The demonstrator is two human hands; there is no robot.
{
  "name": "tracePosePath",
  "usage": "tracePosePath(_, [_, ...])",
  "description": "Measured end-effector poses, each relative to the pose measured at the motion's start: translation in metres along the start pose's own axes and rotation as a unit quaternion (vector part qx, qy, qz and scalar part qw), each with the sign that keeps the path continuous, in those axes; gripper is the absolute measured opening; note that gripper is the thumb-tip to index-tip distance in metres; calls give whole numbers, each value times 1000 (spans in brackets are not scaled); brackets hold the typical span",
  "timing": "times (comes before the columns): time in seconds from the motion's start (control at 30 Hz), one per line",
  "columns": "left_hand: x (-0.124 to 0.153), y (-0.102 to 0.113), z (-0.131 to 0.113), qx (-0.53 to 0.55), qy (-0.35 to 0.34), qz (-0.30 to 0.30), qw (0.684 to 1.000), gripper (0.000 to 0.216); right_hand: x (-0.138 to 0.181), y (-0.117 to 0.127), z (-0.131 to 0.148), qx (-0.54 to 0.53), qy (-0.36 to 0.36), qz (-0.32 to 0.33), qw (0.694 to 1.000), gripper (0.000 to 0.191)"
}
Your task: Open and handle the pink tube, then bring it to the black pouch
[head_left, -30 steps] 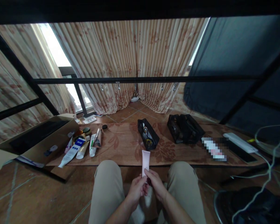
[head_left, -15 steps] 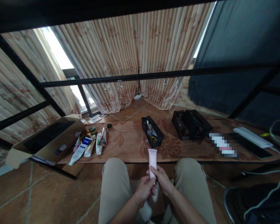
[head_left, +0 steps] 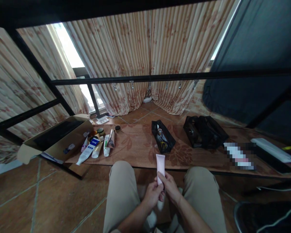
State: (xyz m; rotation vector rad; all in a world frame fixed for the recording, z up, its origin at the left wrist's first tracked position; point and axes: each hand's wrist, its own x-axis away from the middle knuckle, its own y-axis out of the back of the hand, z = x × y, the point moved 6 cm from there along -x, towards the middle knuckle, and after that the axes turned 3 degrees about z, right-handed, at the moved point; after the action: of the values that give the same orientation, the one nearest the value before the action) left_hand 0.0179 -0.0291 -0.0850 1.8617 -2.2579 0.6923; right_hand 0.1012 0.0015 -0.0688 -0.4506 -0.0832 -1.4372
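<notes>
Between my knees I hold a pale pink squeeze tube (head_left: 160,163), its flat crimped end pointing up and away from me. My right hand (head_left: 170,187) is closed around the tube's middle, thumb lying across its front. Lower down, my left hand (head_left: 153,194) has its fingers closed at the tube's bottom end, and they hide that end. Just beyond the tube's top, a small black mesh pouch (head_left: 168,142) stands open on the brown patterned cloth (head_left: 131,142), with several small items inside.
Left on the cloth lie several tubes, including a blue-and-white tube (head_left: 89,151), and a round black lid (head_left: 117,128). An open cardboard box (head_left: 70,142) stands beside them. Rightward are a larger black mesh bag (head_left: 205,132) and a white power strip (head_left: 273,149). A black metal bar (head_left: 145,78) crosses ahead.
My view has turned slightly, so the scene sits a little farther right. Both hands stay on the tube; a dark bit at its lower end, visible before, is now covered by my fingers.
</notes>
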Motion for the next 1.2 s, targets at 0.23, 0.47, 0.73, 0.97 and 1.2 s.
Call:
tracePosePath(0.23, [0, 2, 2, 48, 27, -29, 998, 60, 0, 1, 4, 21, 22, -17, 999, 46])
tracePosePath(0.47, [-2, 2, 2, 45, 30, -30, 998, 61, -2, 1, -4, 1, 15, -6, 1000, 48])
tracePosePath(0.73, [1, -2, -2, 43, 30, -6, 999, 57, 1, 0, 0, 8, 13, -1, 1000, 49])
tracePosePath(0.97, [3, -6, -6, 87, 19, 12, 996, 53, 2, 3, -5, -12, -31, -18, 999, 57])
tracePosePath(1.2, [3, -11, -3, 169, 17, 40, 985, 54, 4, 8, -2, 0, -28, -26, 999, 60])
